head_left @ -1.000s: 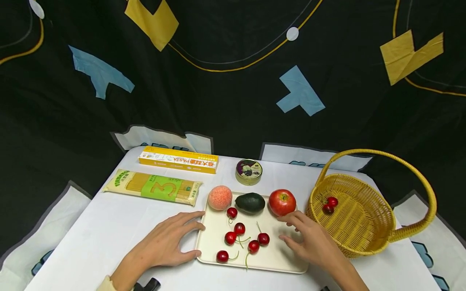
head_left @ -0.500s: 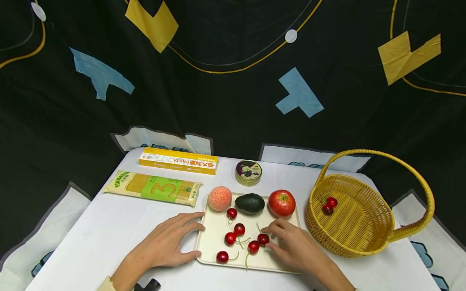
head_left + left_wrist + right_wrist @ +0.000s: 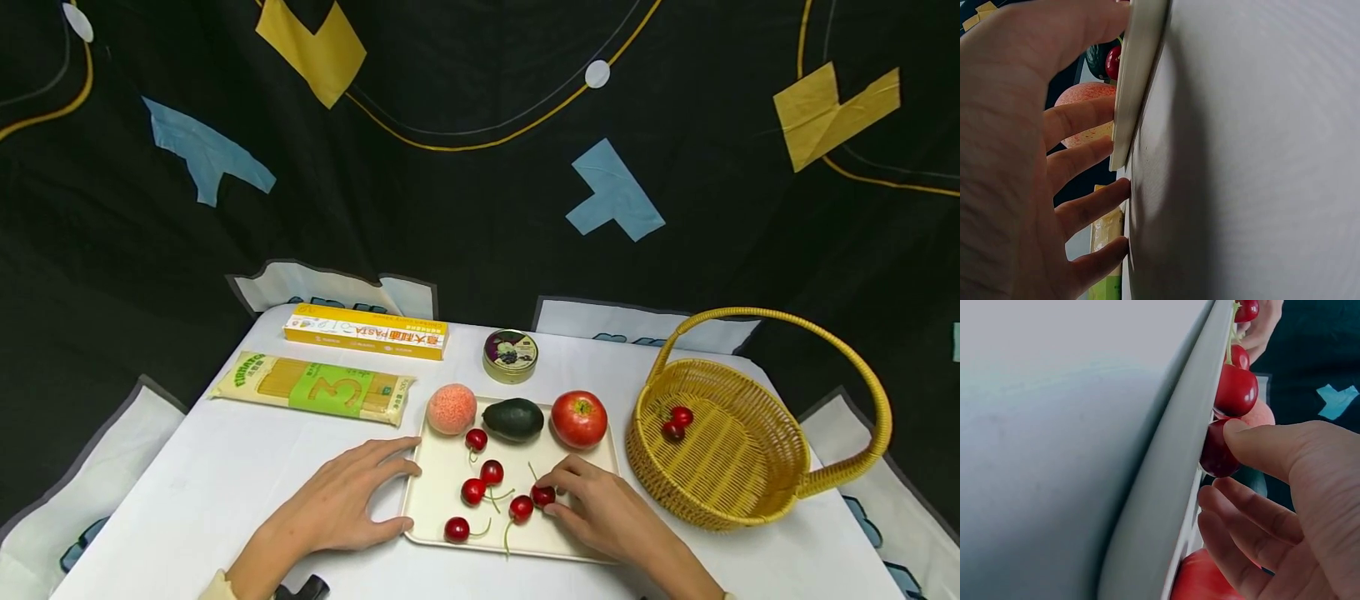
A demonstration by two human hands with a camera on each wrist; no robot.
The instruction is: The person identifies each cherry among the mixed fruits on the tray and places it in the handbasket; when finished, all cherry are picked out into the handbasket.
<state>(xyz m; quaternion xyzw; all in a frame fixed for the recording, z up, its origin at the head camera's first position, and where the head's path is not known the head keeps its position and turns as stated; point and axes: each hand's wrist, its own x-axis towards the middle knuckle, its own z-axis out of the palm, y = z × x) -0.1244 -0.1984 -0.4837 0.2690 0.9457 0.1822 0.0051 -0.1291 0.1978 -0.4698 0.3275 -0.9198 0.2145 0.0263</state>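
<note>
My right hand (image 3: 600, 508) pinches a dark red cherry (image 3: 542, 497) on the cream tray (image 3: 435, 475). In the right wrist view the thumb presses on this cherry (image 3: 1216, 453), with the forefinger tip right at its lower side. Another cherry (image 3: 521, 509) lies just beside it. My left hand (image 3: 341, 500) rests at the tray's left side, fingers spread and fingertips at the rim. Several more stemmed cherries lie about the tray. Along its back edge sit a peach (image 3: 452, 408), a dark green avocado (image 3: 513, 419) and a red apple (image 3: 579, 419).
A yellow wicker basket (image 3: 663, 492) with a tall handle stands right of the tray, with two cherries (image 3: 678, 423) inside. A pasta box (image 3: 366, 331) and a bag of pasta (image 3: 311, 387) lie at the back left. A round tin (image 3: 510, 356) stands behind the tray.
My right hand has moved left from near the apple and its fingers have closed on the dark cherry. My left hand stays at the tray's edge.
</note>
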